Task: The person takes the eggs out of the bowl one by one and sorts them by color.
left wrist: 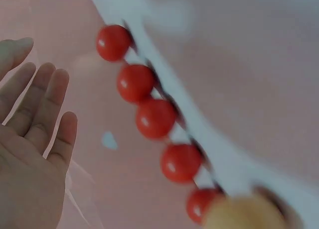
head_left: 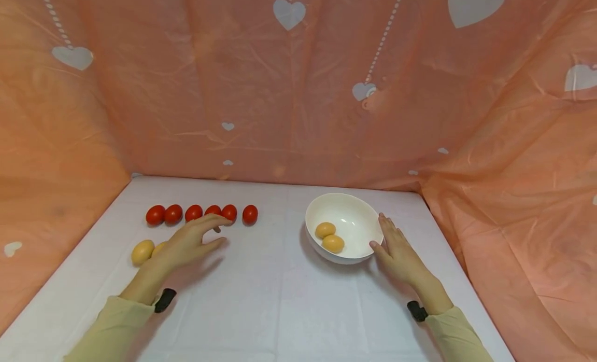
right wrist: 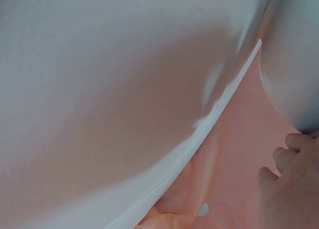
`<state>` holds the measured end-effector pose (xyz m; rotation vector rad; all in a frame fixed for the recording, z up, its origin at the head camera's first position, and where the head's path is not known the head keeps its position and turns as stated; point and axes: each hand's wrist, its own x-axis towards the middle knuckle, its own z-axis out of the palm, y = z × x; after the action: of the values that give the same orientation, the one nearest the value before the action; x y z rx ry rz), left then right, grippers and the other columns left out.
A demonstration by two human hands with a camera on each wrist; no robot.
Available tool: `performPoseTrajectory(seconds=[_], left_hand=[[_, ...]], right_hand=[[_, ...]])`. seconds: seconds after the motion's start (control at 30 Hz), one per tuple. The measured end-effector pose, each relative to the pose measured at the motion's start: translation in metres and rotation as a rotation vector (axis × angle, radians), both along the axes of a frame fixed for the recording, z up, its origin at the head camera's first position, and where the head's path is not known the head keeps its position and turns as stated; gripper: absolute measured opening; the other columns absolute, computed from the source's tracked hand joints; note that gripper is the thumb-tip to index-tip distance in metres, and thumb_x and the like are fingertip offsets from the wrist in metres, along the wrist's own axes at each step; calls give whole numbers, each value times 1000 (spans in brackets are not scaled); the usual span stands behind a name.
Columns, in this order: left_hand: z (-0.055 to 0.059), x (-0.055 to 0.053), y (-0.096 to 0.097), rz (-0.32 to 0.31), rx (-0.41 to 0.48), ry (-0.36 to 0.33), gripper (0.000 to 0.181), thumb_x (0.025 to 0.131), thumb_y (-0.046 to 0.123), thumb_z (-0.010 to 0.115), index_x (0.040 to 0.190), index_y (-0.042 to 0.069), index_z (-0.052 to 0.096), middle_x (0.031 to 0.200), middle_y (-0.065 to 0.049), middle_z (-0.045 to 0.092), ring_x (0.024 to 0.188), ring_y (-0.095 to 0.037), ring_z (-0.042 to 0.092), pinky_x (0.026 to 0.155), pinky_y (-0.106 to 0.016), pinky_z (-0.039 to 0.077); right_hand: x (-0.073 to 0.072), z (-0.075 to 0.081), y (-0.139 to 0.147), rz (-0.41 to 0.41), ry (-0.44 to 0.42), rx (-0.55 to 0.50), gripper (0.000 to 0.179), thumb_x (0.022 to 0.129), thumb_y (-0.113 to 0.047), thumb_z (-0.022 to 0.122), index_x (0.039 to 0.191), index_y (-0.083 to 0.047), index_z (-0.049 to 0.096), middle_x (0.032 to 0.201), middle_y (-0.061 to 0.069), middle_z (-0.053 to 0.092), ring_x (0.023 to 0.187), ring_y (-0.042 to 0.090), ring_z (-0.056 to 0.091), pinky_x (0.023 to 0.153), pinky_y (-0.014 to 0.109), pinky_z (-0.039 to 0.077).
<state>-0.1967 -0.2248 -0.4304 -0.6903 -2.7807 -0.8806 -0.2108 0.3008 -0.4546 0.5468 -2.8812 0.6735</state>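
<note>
In the head view my left hand (head_left: 188,242) hovers at the left, fingers apart and holding nothing. Just beyond it runs a row of several small red tomatoes (head_left: 193,212), one partly hidden by the hand. Beside the wrist lie yellow egg-shaped pieces (head_left: 142,252), one half covered. On the right, my right hand (head_left: 396,250) rests its extended fingers against the right side of a white bowl (head_left: 359,217), thumb near the rim. Two yellow pieces (head_left: 333,243) sit inside the bowl. The left wrist view shows the left palm (left wrist: 30,159) with spread fingers beside the tomatoes (left wrist: 155,118).
A white cloth (head_left: 261,310) covers the table. Orange-pink sheeting (head_left: 298,118) with pale hearts encloses the back and both sides. A black wrist strap (head_left: 165,300) is on the left arm, another (head_left: 417,310) on the right.
</note>
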Motion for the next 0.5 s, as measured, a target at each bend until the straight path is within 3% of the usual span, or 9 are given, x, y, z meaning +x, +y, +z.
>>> performPoseTrajectory(seconds=[0.27, 0.4, 0.5], left_hand=[[5, -22, 51, -125, 115, 29, 40, 95, 12, 77, 134, 11, 67, 124, -1, 67, 106, -20, 63, 94, -50, 55], [7, -32, 78, -194, 136, 77, 40, 94, 11, 78, 132, 12, 69, 125, 1, 68, 100, -17, 64, 90, -46, 57], [7, -39, 98, -221, 141, 76, 39, 93, 10, 78, 131, 13, 70, 128, 0, 68, 99, -15, 64, 88, -44, 58]], right_hand=[[-1, 1, -1, 4, -1, -8, 77, 109, -37, 53, 163, 5, 17, 170, 23, 19, 156, 46, 17, 123, 65, 17], [-1, 1, -1, 4, 2, -12, 77, 109, -36, 53, 162, 6, 18, 170, 23, 19, 155, 47, 17, 123, 65, 17], [-1, 0, -1, 6, 4, -13, 77, 109, -36, 53, 162, 6, 17, 170, 23, 19, 156, 47, 17, 123, 65, 17]])
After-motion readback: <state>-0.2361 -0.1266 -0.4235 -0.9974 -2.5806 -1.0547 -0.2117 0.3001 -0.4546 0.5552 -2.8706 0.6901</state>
